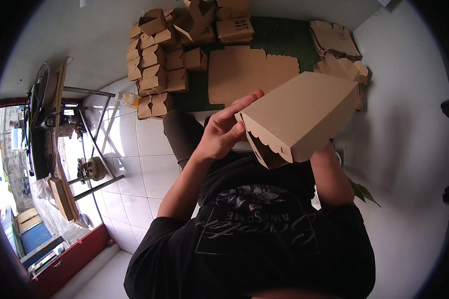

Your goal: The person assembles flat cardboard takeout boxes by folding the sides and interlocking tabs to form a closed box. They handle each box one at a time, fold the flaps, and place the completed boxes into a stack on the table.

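**Brown cardboard box with a scalloped edge (304, 109) held at its left end by the bare left grip (220, 130)**

The box is held tilted in the air in front of the black short-sleeved shirt (264, 259), its long axis running from lower left to upper right across the view. The scalloped end, where a dark opening is shown, is turned to the lower left; this end is the one nearest the left grip — the body of the box is carried off to the right of it. The box is grasped by the left grip, with the thumb set at the corner of the open end and the fingers along the left side. The right forearm (332, 179) is seen below the box's right side, but the right grip is hidden by the cardboard; whether it is clenched or slack cannot be told. The scalloped end, it is judged, is more easily worked from the left, with the body best steadied from the right — on that nearness any next move seems to turn. Beyond the box, a flat brown cardboard blank (234, 74) is laid on a green turf mat (284, 32).
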